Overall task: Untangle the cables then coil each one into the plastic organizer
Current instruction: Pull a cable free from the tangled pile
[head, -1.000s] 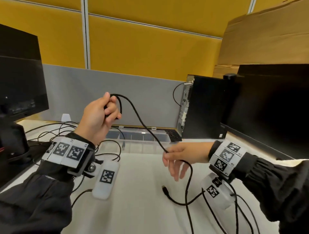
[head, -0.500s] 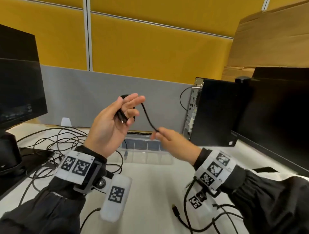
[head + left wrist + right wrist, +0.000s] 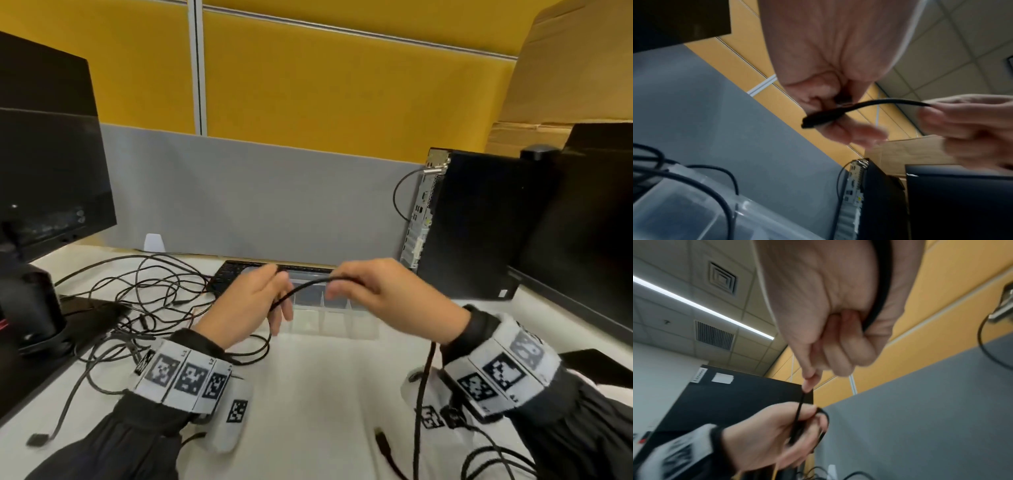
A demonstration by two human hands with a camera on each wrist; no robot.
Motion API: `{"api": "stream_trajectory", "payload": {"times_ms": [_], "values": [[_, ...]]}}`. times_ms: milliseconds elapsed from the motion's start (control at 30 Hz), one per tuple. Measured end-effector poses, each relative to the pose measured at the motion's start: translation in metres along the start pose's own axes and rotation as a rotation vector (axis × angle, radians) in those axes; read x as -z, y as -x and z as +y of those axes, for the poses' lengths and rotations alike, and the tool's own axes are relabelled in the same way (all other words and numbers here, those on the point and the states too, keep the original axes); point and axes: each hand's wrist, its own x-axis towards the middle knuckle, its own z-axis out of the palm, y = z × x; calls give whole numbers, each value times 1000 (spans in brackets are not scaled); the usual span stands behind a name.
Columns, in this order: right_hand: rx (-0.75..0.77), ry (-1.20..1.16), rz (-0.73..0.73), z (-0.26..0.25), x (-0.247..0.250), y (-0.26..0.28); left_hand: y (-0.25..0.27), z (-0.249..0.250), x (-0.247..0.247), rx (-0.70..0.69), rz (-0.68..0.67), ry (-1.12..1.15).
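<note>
A black cable (image 3: 308,286) spans between my two hands above the clear plastic organizer (image 3: 363,329). My left hand (image 3: 270,298) holds a small loop of that cable (image 3: 818,120) in curled fingers. My right hand (image 3: 346,284) pinches the cable at thumb and forefinger (image 3: 807,384), and the cable (image 3: 879,301) runs back through its palm. From there it hangs past my right wrist (image 3: 423,380) down to the table, where a plug (image 3: 382,440) lies. The organizer's compartments show no cable inside.
A tangle of thin black cables (image 3: 147,291) lies on the white table at left, near a monitor stand (image 3: 30,308). A keyboard (image 3: 233,274) sits behind the organizer. A black PC tower (image 3: 479,226) and another monitor (image 3: 582,240) stand at right.
Both hands have come down from chest height to just above the organizer. My right hand came up to the left hand, then drew away to the right along the cable.
</note>
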Motion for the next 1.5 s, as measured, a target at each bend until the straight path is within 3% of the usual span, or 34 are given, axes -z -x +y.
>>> {"api": "stream_trajectory", "payload": {"times_ms": [100,167,267,367,467,633,667,767,867,967,1067,1233,1333,1433,1500], "values": [[-13,-46,158,16,4,-6,5,12,-3,40,-249,161],[-23,-91,164,25,-1,-5,9,19,-1,49,-387,252],[-39,-132,75,30,-8,0,13,18,3,23,-423,365],[-91,-213,-115,38,-7,7,8,8,16,38,-188,412],[-171,-226,-302,47,-5,20,2,-2,27,74,121,213],[-359,-212,-402,71,-4,40,-4,-21,46,148,536,66],[-394,-149,-403,81,-3,45,-5,-26,53,169,611,115],[-523,26,-384,105,1,56,-3,-32,64,284,752,564],[-523,71,-291,96,8,50,-5,-33,53,297,661,555],[-358,45,-119,63,3,31,-8,-28,31,259,506,468],[-213,55,-58,29,-11,13,-5,-16,20,198,418,474],[-134,-49,-97,5,-20,-9,3,5,13,115,251,542],[-127,-318,44,-1,-23,-13,8,15,8,94,150,573],[-139,-219,277,8,-23,-19,16,24,4,78,-48,730],[-146,-171,188,10,-28,-22,19,33,0,35,-115,818]]}}
